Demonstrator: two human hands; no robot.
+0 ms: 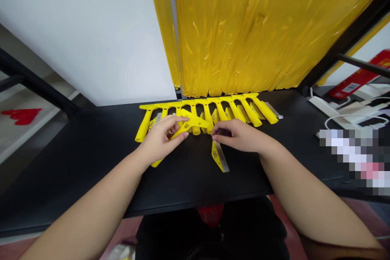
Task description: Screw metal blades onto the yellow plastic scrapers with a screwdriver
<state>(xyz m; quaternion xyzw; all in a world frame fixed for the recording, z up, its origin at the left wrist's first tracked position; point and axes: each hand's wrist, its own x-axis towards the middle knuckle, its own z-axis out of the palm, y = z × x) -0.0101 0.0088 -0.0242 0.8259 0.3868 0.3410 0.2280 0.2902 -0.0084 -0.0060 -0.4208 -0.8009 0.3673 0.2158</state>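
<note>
My left hand [161, 136] is closed around a yellow plastic scraper handle [195, 121]; its wide head points right and its grip end sticks out below my palm. The fingers of my right hand [234, 135] are pinched at the upper end of a yellow scraper blade holder [217, 156], a triangular piece with a metal blade along its right edge. Whether anything else sits between those fingertips is hidden. Just behind both hands, several yellow scraper handles [142, 128] lie side by side in a row. More blade pieces [256, 111] lie among them.
Everything lies on a black table [100, 146]. Yellow plastic sheeting [219, 32] and a white panel [91, 28] rise behind it. On the right are a white power strip [327, 113], cables and a red box [356, 77]. Black frame bars [36, 85] flank the table.
</note>
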